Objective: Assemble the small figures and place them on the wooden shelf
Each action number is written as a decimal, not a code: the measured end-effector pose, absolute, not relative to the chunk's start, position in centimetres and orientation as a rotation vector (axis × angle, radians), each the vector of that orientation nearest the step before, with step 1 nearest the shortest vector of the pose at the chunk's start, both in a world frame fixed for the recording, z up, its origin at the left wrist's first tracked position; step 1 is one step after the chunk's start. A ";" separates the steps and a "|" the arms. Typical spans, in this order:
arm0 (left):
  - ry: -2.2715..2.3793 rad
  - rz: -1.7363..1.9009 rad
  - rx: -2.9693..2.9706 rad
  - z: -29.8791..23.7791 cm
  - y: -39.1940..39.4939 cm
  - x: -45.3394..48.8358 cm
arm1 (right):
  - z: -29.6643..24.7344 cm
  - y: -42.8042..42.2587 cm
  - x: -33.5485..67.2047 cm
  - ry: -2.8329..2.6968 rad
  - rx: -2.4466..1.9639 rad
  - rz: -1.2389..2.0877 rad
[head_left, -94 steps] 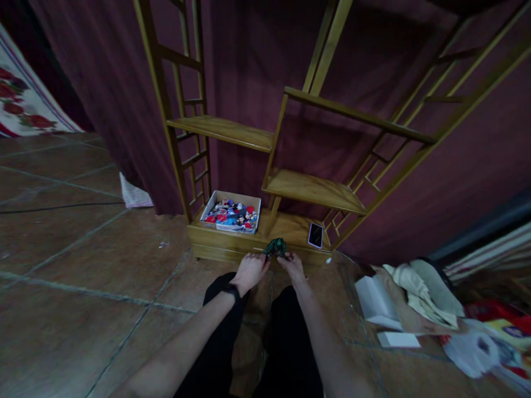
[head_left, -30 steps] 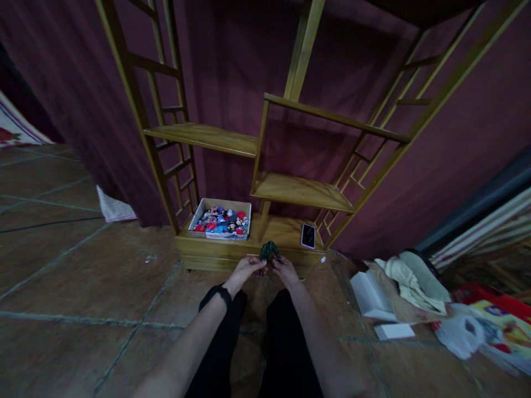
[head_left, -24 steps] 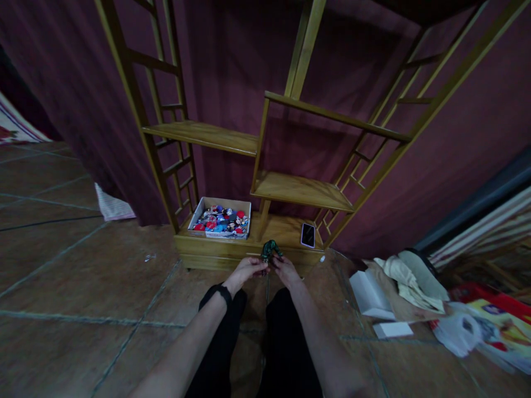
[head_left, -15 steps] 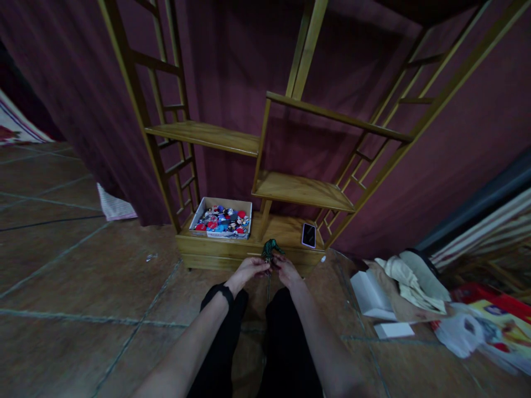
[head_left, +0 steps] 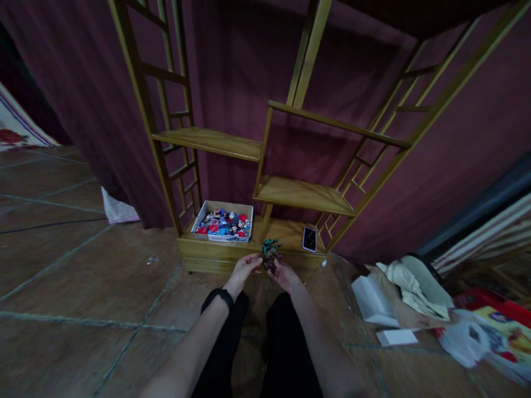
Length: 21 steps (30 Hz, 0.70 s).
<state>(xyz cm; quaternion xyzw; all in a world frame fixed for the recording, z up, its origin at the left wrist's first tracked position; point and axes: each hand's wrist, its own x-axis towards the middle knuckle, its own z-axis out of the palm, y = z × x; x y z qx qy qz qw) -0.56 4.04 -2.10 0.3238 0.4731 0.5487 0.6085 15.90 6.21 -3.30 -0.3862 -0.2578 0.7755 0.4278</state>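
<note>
Both my hands meet in front of the bottom board of a wooden shelf unit (head_left: 290, 232). A small dark green figure (head_left: 270, 251) sits between them. My left hand (head_left: 243, 269) pinches it from the left and my right hand (head_left: 286, 274) holds it from the right and below. A black band is on my left wrist. A white box of small colourful figures (head_left: 224, 222) stands on the bottom board to the left of my hands. A phone (head_left: 309, 239) lies on the same board to the right.
A dark red curtain (head_left: 83, 99) hangs behind the shelf unit. Two bare wooden shelves (head_left: 207, 141) sit above the board. On the tiled floor (head_left: 83, 265) at right lie white boxes (head_left: 373, 301), a beige cloth (head_left: 409, 284) and coloured packaging (head_left: 498, 326).
The green figure has been turned in my fingers and now shows a darker underside. My right hand has rolled more palm-up. The view has shifted slightly.
</note>
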 end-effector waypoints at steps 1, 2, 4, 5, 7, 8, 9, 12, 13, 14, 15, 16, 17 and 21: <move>1.082 1.261 0.749 -2.1 4.0 -0.5 | -3.3 6.2 15.8 -0.645 -0.982 1.944; 1.075 1.256 0.746 -2.1 4.0 -0.5 | -3.2 6.1 15.7 -0.651 -0.997 1.953; 1.070 1.239 0.722 -2.0 4.0 -0.6 | -3.3 6.1 15.6 -0.672 -1.021 1.971; 1.072 1.225 0.700 -2.0 4.0 -0.6 | -3.3 6.1 15.6 -0.682 -1.032 1.979; 1.070 1.198 0.649 -1.9 4.0 -0.7 | -3.4 6.1 15.5 -0.699 -1.050 1.994; 1.064 1.185 0.629 -1.9 4.1 -0.8 | -3.5 6.1 15.5 -0.707 -1.060 1.999; 1.055 1.174 0.614 -1.9 4.1 -0.8 | -3.5 6.2 15.4 -0.714 -1.071 2.000; 1.028 1.157 0.583 -2.0 4.1 -0.9 | -3.6 6.3 15.3 -0.735 -1.094 1.990; 1.025 1.152 0.573 -2.0 4.1 -0.9 | -3.6 6.3 15.3 -0.741 -1.098 1.982; 1.021 1.148 0.562 -2.0 4.1 -0.9 | -3.5 6.3 15.3 -0.749 -1.098 1.973; 1.018 1.145 0.550 -2.0 4.2 -0.9 | -3.5 6.3 15.3 -0.760 -1.094 1.966; 1.014 1.143 0.537 -2.1 4.2 -1.0 | -3.4 6.3 15.3 -0.775 -1.087 1.958; 1.012 1.141 0.521 -2.1 4.2 -1.0 | -3.3 6.2 15.3 -0.793 -1.080 1.948; 1.008 1.147 0.450 -2.3 4.5 -1.0 | -2.8 5.8 15.1 -0.868 -1.051 1.886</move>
